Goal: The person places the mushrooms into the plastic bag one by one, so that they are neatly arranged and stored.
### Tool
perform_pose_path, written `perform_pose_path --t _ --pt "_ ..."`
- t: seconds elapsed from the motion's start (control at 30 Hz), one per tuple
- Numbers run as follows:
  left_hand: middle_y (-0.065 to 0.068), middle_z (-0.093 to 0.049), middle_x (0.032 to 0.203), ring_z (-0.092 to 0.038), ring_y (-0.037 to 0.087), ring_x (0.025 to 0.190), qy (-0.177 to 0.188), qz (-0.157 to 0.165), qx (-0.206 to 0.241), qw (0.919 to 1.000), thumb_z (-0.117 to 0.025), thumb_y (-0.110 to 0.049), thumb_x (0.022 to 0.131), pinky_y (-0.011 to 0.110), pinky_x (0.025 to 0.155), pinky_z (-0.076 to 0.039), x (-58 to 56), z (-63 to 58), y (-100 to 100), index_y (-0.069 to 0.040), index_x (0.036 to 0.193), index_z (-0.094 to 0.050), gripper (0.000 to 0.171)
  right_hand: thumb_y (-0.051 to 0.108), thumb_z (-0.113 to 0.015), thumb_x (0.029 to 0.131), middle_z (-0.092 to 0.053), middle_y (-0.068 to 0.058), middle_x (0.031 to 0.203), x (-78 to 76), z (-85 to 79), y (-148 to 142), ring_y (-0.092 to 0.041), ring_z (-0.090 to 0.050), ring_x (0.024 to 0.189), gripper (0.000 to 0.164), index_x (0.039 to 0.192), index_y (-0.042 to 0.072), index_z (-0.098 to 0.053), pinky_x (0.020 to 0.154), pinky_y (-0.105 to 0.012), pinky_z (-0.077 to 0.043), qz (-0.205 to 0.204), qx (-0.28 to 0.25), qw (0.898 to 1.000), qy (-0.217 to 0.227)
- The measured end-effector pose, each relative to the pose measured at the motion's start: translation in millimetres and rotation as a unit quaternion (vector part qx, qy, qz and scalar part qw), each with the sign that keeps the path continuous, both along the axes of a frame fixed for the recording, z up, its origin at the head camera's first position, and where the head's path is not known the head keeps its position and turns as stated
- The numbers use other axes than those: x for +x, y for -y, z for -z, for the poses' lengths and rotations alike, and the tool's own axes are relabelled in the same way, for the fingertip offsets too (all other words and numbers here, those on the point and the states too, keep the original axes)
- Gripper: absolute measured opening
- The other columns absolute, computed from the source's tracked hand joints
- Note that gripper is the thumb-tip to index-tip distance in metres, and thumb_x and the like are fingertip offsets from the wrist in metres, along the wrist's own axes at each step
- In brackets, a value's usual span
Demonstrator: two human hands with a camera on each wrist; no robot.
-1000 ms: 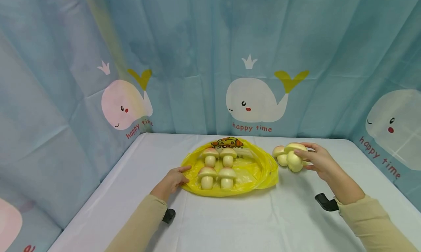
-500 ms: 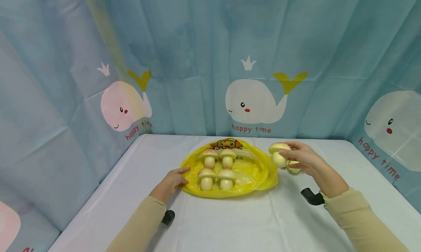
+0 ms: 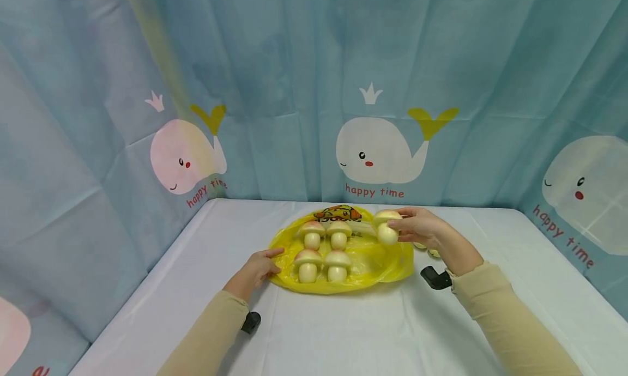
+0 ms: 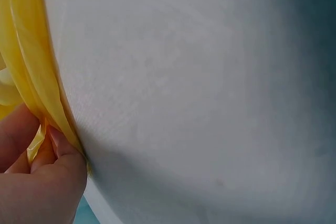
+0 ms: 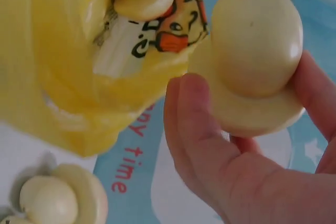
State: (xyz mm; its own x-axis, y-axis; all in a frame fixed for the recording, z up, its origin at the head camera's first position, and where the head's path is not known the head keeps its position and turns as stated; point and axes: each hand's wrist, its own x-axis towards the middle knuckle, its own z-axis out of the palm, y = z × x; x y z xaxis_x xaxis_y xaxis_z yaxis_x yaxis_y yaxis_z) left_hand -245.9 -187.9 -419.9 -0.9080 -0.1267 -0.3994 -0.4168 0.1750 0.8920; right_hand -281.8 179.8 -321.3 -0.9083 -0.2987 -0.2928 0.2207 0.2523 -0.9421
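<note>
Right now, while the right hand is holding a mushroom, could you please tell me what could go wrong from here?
The mushroom looks smooth and is held by the fingers of the right hand, so it might slip. The left hand pinches one edge of the yellow bag; a tug there could topple the four mushrooms standing in it. The bag's right side is loose, with no hand holding it, so it may fold inward.
</note>
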Motion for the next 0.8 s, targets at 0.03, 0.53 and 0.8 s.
perform_pose_path --t 0.03,0.53,0.8 --pt "0.027 -0.025 0.152 -0.043 0.021 0.084 0.0 0.001 0.0 1.0 -0.058 0.017 0.086 0.024 0.066 -0.037 -0.2 -0.1 0 -0.004 0.141 -0.052 0.058 0.012 -0.06 0.097 -0.059 -0.009 0.107 -2.4 1.4 4 -0.015 -0.061 0.083 0.061 0.145 -0.01 -0.03 0.079 -0.028 -0.054 -0.001 0.009 1.0 -0.001" --pt "0.027 -0.025 0.153 -0.045 0.027 0.103 -0.003 0.008 0.001 1.0 -0.057 0.017 0.087 0.024 0.069 -0.041 -3.5 2.1 1 -0.004 0.141 -0.05 0.058 0.008 -0.054 0.099 -0.043 -0.018 0.13 -21.2 21.1 63 -0.026 -0.053 0.1 0.056 0.148 -0.003 -0.03 0.087 -0.037 -0.051 0.061 -0.077 0.993 0.058" --pt "0.027 -0.026 0.152 -0.045 0.023 0.089 -0.006 0.01 -0.005 0.9999 -0.056 0.016 0.088 0.024 0.066 -0.038 -2.4 3.4 2 -0.004 0.142 -0.05 0.058 0.002 -0.05 0.098 -0.039 -0.017 0.124 -18.5 23.6 72 -0.027 -0.046 0.102 0.05 0.143 -0.004 -0.03 0.089 -0.04 -0.046 0.092 -0.21 0.965 0.125"
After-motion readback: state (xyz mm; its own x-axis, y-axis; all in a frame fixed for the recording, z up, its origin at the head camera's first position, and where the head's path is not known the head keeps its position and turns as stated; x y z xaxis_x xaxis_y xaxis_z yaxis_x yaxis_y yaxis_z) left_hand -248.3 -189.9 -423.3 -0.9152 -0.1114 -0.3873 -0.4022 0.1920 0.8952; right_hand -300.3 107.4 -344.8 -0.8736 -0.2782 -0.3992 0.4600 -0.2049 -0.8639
